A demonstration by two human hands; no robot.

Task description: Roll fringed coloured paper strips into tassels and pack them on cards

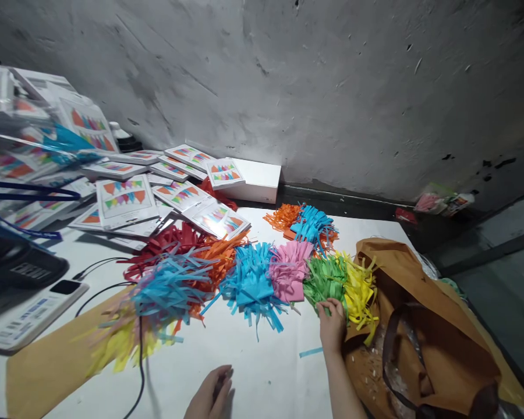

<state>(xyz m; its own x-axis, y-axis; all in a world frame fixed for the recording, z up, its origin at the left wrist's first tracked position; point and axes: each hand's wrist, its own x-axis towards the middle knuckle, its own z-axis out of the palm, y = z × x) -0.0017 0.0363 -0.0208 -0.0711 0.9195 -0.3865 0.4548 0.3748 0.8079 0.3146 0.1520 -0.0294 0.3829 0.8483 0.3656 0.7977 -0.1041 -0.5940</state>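
Note:
Piles of fringed coloured paper lie in a row across the white table [262,372]: red [166,247], orange [220,256], blue [248,285], pink [290,270], green [325,279] and yellow [360,291]. My right hand [332,326] reaches forward, its curled fingertips touching the near edge of the green pile. My left hand [209,396] rests low on the table near the front edge, fingers loosely curled, with nothing visible in it. A further blue fringe pile [170,288] lies at the left, partly over yellow fringes [117,343].
A brown fabric bag [423,331] with a dark strap lies open at the right. Several white packets printed with coloured flags [124,201] are heaped at the back left beside a white box [262,180]. More orange and blue fringes [305,224] sit farther back. A black cable [142,372] and a white device [35,314] lie at left.

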